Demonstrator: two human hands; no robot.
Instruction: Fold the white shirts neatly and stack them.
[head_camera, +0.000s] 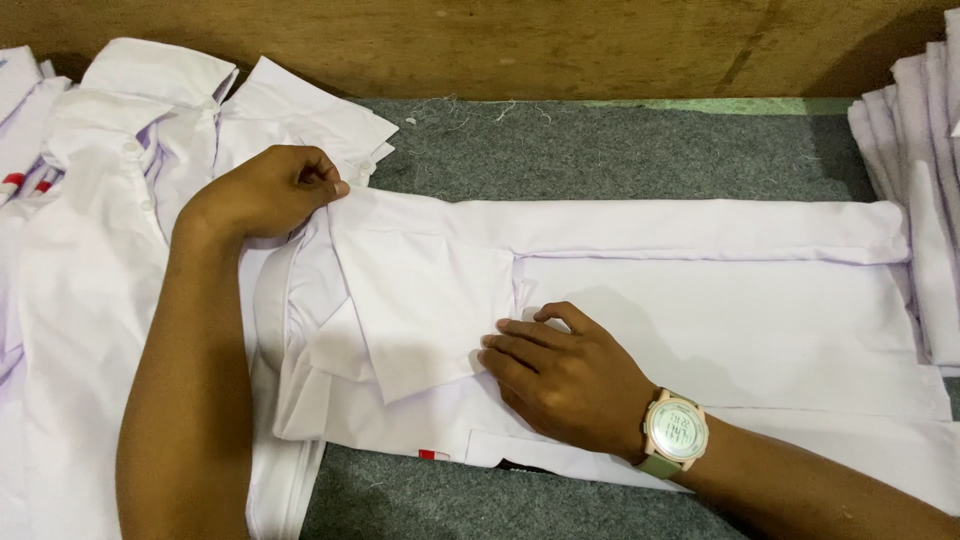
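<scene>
A white shirt (700, 300) lies face down across a grey felt surface (620, 150), its sides folded inward. A short sleeve (420, 300) is folded over its back. My left hand (265, 190) pinches the shirt's upper left corner near the shoulder. My right hand (560, 370), with a pale green watch (675, 432) on the wrist, presses flat on the sleeve's edge at the shirt's middle. A small red patch (433, 455) shows at the shirt's lower edge.
More white shirts (100, 200) lie spread at the left, collars up. A stack of folded white shirts (925, 180) stands at the right edge. A wooden board (500, 45) runs along the back.
</scene>
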